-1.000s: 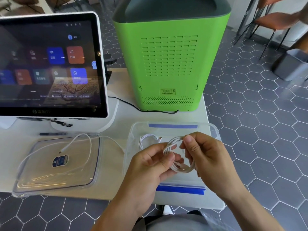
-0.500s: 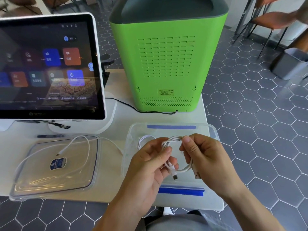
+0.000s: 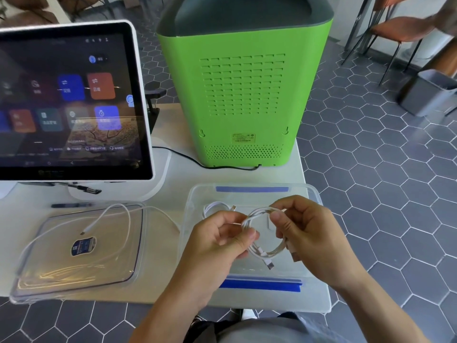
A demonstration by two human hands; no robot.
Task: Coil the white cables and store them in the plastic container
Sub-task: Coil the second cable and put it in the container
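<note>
A coiled white cable (image 3: 257, 214) is held over the clear plastic container (image 3: 314, 194) with blue clips. My left hand (image 3: 220, 241) pinches the coil's left side and my right hand (image 3: 309, 231) pinches its top right. One plug end (image 3: 269, 264) dangles below the coil. A second coiled white cable (image 3: 214, 206) lies in the container's back left corner. A third white cable (image 3: 123, 216) lies loose across the clear lid (image 3: 49, 280) on the left.
A white table (image 3: 163, 243) carries a touchscreen terminal (image 3: 71, 107) at back left and a tall green machine (image 3: 244, 90) behind the container, with a black cord at its base. A pen (image 3: 71, 205) lies behind the lid. Grey bin (image 3: 427, 92) and chairs stand on the floor at right.
The coil has been turned between both hands; a plug end now hangs free below it. The hands stay over the container.
</note>
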